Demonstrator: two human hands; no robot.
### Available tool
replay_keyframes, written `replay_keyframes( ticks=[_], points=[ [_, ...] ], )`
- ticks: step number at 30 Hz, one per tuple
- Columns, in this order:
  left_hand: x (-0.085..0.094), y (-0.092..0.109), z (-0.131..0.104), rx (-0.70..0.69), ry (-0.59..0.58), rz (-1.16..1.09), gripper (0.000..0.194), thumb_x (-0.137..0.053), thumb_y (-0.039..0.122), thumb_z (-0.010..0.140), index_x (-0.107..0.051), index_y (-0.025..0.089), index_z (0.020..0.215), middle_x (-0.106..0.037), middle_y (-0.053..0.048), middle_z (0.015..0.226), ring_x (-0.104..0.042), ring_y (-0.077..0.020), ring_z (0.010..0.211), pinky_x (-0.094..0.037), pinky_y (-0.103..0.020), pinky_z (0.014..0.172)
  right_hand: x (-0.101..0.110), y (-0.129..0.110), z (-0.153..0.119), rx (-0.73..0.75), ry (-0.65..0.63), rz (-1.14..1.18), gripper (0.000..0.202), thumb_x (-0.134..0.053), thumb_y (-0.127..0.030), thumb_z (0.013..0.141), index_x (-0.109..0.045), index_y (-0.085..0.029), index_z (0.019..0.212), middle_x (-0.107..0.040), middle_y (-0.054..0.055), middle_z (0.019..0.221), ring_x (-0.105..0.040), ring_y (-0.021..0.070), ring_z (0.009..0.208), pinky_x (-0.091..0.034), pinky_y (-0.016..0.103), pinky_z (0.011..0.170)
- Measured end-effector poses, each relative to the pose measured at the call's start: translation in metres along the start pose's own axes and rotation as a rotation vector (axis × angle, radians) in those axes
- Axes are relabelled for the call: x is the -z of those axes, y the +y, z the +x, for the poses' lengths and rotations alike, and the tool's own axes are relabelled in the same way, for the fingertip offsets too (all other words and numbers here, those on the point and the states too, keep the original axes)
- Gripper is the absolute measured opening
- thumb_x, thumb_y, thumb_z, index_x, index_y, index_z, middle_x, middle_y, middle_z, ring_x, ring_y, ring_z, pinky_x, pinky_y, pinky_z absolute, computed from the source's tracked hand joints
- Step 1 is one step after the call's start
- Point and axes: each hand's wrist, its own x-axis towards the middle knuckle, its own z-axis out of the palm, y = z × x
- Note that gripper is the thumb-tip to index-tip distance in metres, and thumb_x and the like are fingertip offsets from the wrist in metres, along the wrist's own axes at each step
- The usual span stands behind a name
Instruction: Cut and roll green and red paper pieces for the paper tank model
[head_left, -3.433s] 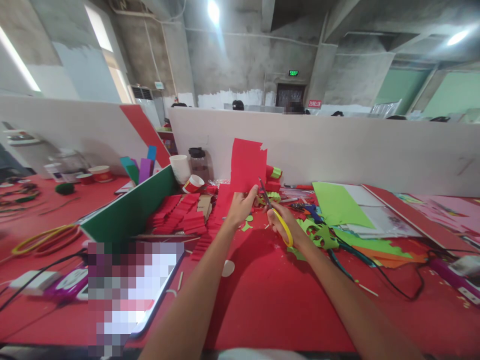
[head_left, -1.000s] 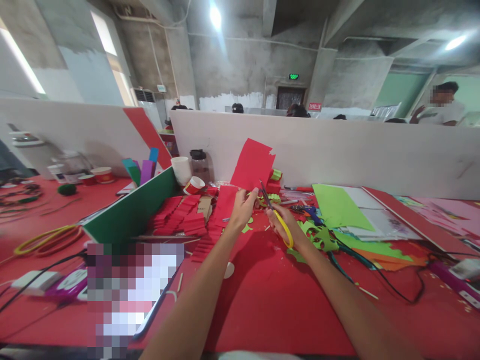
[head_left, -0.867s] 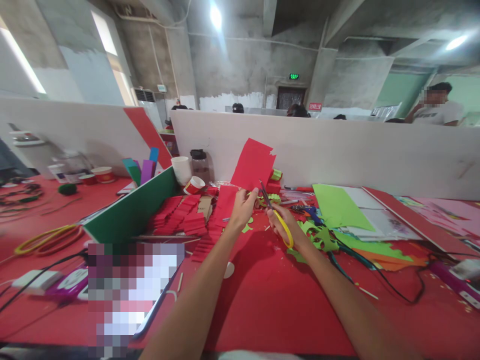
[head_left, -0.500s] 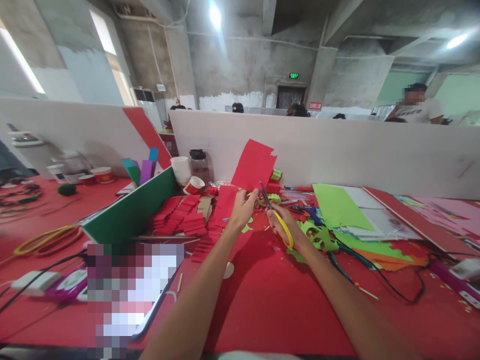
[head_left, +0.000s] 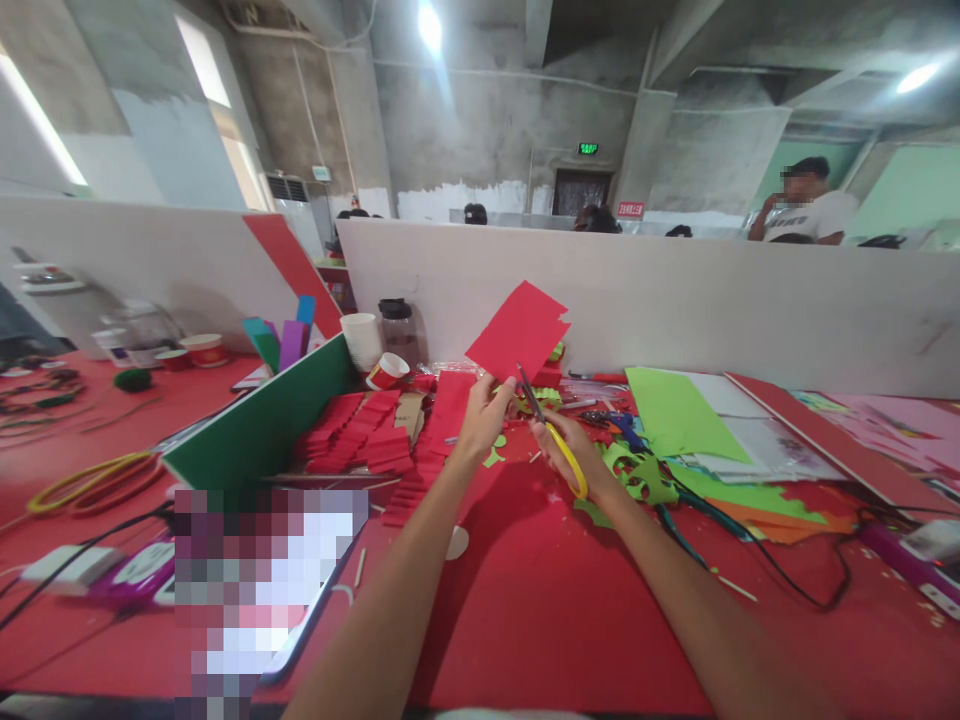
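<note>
Between the thumb and fingers of my left hand (head_left: pixel 486 412) is a sheet of red paper (head_left: pixel 521 328), held up and tilted, with a jagged notch in its right edge. My right hand (head_left: pixel 566 448) grips yellow-handled scissors (head_left: pixel 568 460), their blades pointing up at the lower edge of the sheet. I cannot tell whether the blades touch the paper. Below the hands lie green paper scraps (head_left: pixel 493 452) on the red tabletop (head_left: pixel 555 610). Folded red paper strips (head_left: pixel 360 430) are heaped left of my left hand.
A green board (head_left: pixel 259 410) stands on edge at the left, near a phone (head_left: pixel 300 580) with a blurred screen. Paper cups (head_left: pixel 361 340) and a bottle (head_left: pixel 397 328) are by the white partition (head_left: pixel 660 300). Green sheets (head_left: pixel 686 412), cut scraps (head_left: pixel 641 475) and cables lie right.
The red sheet has turned clockwise in my left hand, its top leaning further right. My right hand and the scissors have barely moved. A person in the background has shifted left.
</note>
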Motion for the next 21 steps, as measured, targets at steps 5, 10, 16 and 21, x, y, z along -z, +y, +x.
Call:
replay_keyframes(
  ticks=[5, 10, 16, 21],
  points=[
    [0.0006, 0.0001, 0.0012, -0.017, -0.012, -0.026, 0.034, -0.060, 0.043, 0.085, -0.038, 0.022, 0.071, -0.040, 0.007, 0.059, -0.044, -0.0084, 0.047, -0.036, -0.023, 0.048, 0.0006, -0.0019, -0.0002, 0.009, 0.004, -0.008, 0.041, -0.050, -0.060, 0.088, -0.058, -0.020, 0.081, -0.052, 0.002, 0.067, -0.048, 0.0169, 0.060, -0.037, 0.028, 0.055],
    [0.0010, -0.0007, -0.0014, -0.010, 0.012, 0.010, 0.036, -0.054, 0.049, 0.089, -0.040, 0.022, 0.070, -0.042, 0.005, 0.058, -0.043, -0.0099, 0.049, -0.035, -0.024, 0.050, 0.0002, -0.0004, 0.0004, 0.014, 0.000, -0.019, 0.040, -0.050, -0.059, 0.088, -0.059, -0.021, 0.082, -0.053, 0.002, 0.066, -0.049, 0.0177, 0.060, -0.038, 0.028, 0.055],
    [0.0035, 0.0014, -0.0023, -0.039, 0.017, 0.052, 0.035, -0.054, 0.046, 0.090, -0.044, 0.021, 0.068, -0.045, 0.004, 0.057, -0.044, -0.0107, 0.052, -0.036, -0.024, 0.054, 0.0016, -0.0013, 0.0007, 0.024, -0.022, -0.039, 0.038, -0.052, -0.056, 0.088, -0.060, -0.021, 0.080, -0.056, 0.002, 0.069, -0.050, 0.0176, 0.062, -0.039, 0.028, 0.058],
    [0.0031, 0.0025, -0.0013, -0.060, 0.000, 0.004, 0.029, -0.054, 0.043, 0.090, -0.045, 0.021, 0.074, -0.042, 0.005, 0.062, -0.043, -0.0094, 0.052, -0.038, -0.022, 0.053, 0.0030, 0.0010, 0.0011, 0.026, -0.034, -0.053, 0.036, -0.054, -0.054, 0.088, -0.062, -0.020, 0.081, -0.057, 0.002, 0.070, -0.051, 0.0166, 0.063, -0.039, 0.027, 0.058]
  ],
)
